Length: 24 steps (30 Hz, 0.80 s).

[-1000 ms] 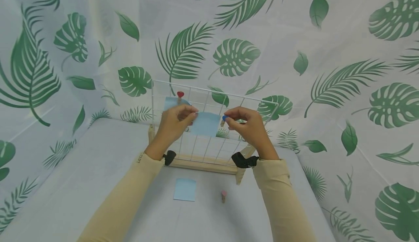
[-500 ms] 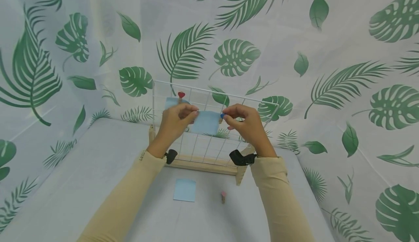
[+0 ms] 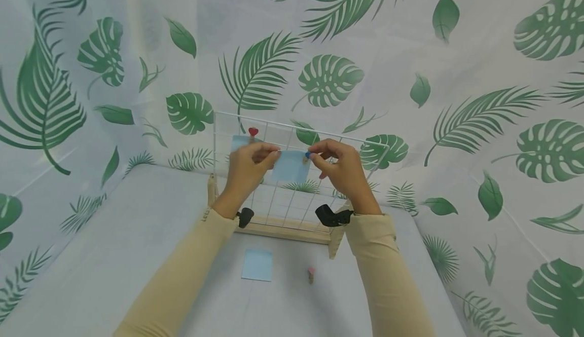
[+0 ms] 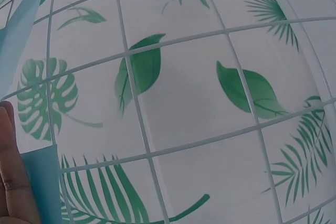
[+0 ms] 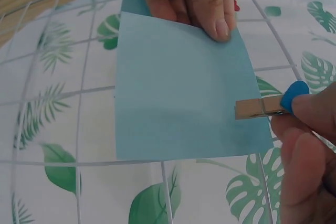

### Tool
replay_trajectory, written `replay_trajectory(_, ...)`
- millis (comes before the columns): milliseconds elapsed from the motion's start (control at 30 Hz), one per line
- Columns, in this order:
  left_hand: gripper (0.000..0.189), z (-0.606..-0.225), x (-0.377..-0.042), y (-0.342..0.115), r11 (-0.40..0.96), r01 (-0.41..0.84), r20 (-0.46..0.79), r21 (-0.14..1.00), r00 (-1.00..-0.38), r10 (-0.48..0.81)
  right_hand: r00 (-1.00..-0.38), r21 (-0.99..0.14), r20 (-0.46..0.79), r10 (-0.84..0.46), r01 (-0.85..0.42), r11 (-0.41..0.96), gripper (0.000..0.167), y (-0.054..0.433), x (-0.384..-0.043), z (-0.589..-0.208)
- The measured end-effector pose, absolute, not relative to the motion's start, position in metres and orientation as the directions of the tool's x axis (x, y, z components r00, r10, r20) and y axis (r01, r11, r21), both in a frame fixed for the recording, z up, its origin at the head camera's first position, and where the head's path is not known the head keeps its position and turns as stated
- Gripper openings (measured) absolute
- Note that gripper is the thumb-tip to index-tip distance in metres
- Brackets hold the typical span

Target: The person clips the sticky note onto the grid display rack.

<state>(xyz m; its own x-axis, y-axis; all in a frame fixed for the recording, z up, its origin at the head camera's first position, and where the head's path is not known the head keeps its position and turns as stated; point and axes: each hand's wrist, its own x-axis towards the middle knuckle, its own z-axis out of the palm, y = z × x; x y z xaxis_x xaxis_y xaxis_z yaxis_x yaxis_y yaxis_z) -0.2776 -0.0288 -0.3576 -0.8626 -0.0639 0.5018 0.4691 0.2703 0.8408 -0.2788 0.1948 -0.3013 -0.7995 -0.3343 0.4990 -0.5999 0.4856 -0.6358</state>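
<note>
My left hand [image 3: 246, 170] pinches a light blue square of paper [image 3: 289, 167] by its upper left corner, in front of a white wire grid [image 3: 285, 205]. With thumb and index finger, my right hand [image 3: 339, 167] pinches a small wooden clothespin [image 5: 257, 107] topped by a blue heart. In the right wrist view its wooden tip overlaps the paper near the edge. Behind my left hand, a second blue paper [image 3: 239, 142] hangs on the grid under a clothespin with a red heart [image 3: 253, 132]. The left wrist view shows mostly grid, with fingers [image 4: 13, 177] at its left edge.
The grid stands on a wooden base [image 3: 283, 231] on a white-covered table [image 3: 159, 235]. Nearer me lie another blue paper [image 3: 257, 264] and a clothespin with a pink top [image 3: 311, 275]. A leaf-printed sheet [image 3: 392, 38] hangs behind the grid.
My right hand has moved left and up, bringing the blue-heart clothespin from beside the paper onto its upper right part. My left hand and the paper have shifted slightly right and up.
</note>
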Motion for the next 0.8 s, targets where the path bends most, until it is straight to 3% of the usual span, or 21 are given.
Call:
replay_trajectory(433, 0.012, -0.360, -0.281, -0.021, 0.274, 0.502, 0.551, 0.820, -0.823, -0.140, -0.702, -0.598, 0.680, -0.213, -0.698, 0.392, 0.006, 0.180, -0.291, -0.306)
replay_trajectory(800, 0.015, -0.366, -0.282, -0.013, 0.292, 0.508, 0.568, 0.810, -0.803, -0.182, -0.685, -0.493, 0.694, -0.221, -0.676, 0.547, 0.006, 0.169, -0.289, -0.304)
